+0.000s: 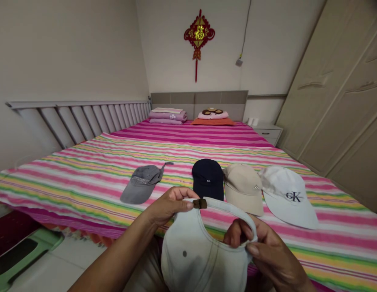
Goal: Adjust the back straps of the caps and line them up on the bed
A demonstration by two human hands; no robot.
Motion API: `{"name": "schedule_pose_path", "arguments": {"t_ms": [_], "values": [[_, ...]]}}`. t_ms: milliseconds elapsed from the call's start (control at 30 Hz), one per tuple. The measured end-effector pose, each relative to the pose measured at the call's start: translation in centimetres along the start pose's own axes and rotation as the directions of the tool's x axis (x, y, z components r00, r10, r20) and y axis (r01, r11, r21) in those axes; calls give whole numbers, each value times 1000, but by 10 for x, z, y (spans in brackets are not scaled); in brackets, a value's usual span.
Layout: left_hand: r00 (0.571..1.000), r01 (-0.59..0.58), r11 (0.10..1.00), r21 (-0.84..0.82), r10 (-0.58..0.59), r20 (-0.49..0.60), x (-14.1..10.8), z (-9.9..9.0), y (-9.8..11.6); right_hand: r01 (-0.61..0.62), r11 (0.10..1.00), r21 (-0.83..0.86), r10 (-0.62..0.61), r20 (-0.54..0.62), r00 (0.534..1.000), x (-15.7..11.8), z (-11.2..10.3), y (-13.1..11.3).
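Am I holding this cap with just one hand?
No, the left hand holds the cap near its buckle, and the right hand grips the strap.

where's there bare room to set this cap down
Bare bed: between grey cap and navy cap; left of grey cap; and behind the caps, up to the folded bedding. Crowded: navy cap, beige cap and white cap, close together, with left hand, right hand and held cap in front.

You're working in dim, soft light across the bed point(173, 152). Nearest you at its edge, the pale cap point(205, 259) carries gentle grey shading. Your wide lens tilts and stretches the wardrobe point(334, 89) to the bed's right, smearing its handles; a dark blur clips the corner above.
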State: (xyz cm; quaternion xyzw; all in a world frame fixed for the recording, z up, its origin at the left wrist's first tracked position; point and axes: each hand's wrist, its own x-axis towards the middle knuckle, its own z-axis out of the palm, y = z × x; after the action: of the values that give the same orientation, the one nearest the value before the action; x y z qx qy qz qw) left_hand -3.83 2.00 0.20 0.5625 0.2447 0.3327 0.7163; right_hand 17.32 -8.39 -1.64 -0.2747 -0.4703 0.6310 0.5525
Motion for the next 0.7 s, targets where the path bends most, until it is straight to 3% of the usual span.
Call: {"name": "schedule_pose_path", "arguments": {"t_ms": [133,300,500,700], "values": [[999,13,999,-40,-12,47,1,1,-4,49,999,17,-49,24,999,3,6,-10],[998,5,989,-150,4,60,2,7,-8,17,991,132,-6,-78,997,9,7,-20],[990,46,990,-130,-28,137,7,20,-15,-160,962,-222,115,-202,973,28,10,-13],[992,31,991,-131,-14,128,9,31,-21,-176,942,-285,124,-192,974,36,18,-1]]}}
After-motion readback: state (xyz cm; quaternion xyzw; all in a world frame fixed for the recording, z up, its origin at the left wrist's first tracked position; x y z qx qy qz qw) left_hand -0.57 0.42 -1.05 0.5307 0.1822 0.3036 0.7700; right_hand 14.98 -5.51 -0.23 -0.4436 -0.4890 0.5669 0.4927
